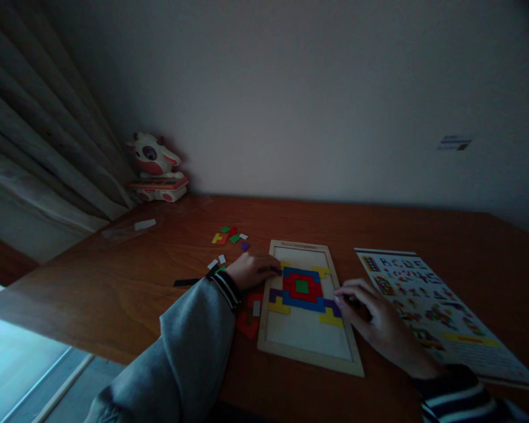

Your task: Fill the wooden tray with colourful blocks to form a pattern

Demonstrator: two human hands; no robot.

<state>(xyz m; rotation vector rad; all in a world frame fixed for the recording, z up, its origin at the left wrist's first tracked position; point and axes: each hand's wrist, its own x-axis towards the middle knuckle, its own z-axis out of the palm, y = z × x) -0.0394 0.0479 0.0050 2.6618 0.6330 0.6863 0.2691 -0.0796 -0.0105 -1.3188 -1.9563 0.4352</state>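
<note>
A wooden-framed tray (311,361) lies on the table with a pattern of flat pieces in it: a green centre (302,286), red around it, then a blue ring (306,304), with yellow and purple pieces at the corners. My left hand (252,270) reaches over the tray's left edge, its fingertips closed on a small purple piece (276,271) by the pattern's upper left. Over the right rim is my right hand (374,320), thumb and forefinger together beside the purple piece at the right; whether anything is between them is too small to tell.
Loose coloured pieces (234,238) lie beyond my left hand, and red pieces (248,324) are left of the tray. A printed pattern sheet (449,317) is at the right. A cow toy (156,170) stands at the back left, near a curtain (39,117).
</note>
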